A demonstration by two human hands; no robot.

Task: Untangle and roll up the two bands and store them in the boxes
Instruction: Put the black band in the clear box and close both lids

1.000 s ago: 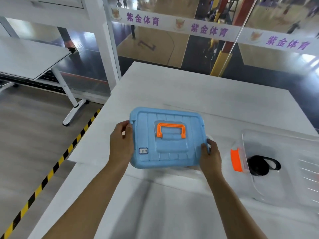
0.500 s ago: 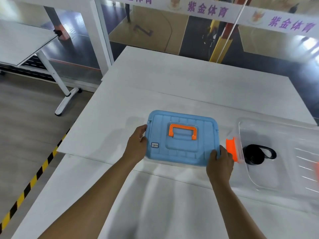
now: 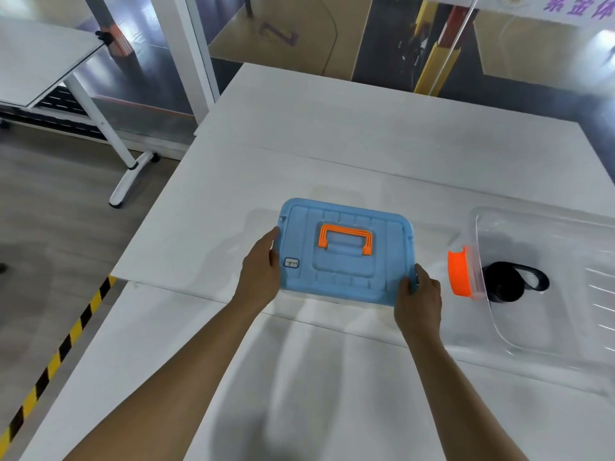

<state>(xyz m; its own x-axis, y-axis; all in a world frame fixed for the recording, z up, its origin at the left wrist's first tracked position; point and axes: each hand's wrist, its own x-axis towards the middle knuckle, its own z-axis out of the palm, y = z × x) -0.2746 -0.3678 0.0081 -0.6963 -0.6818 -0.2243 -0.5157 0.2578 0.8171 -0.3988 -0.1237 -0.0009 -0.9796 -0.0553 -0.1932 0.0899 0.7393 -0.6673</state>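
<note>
With left hand (image 3: 261, 271) and right hand (image 3: 417, 301) each in a grip grasping the ribbed blue plastic lid (image 3: 346, 252), press evenly down on both edges between them.

Box with blue lid (image 3: 346, 257) and flat orange handle (image 3: 345, 238), closed, centre of worktop, clear open box (image 3: 545, 281) to its right, orange latch (image 3: 459, 272), rolled black band (image 3: 509, 282) inside
</note>
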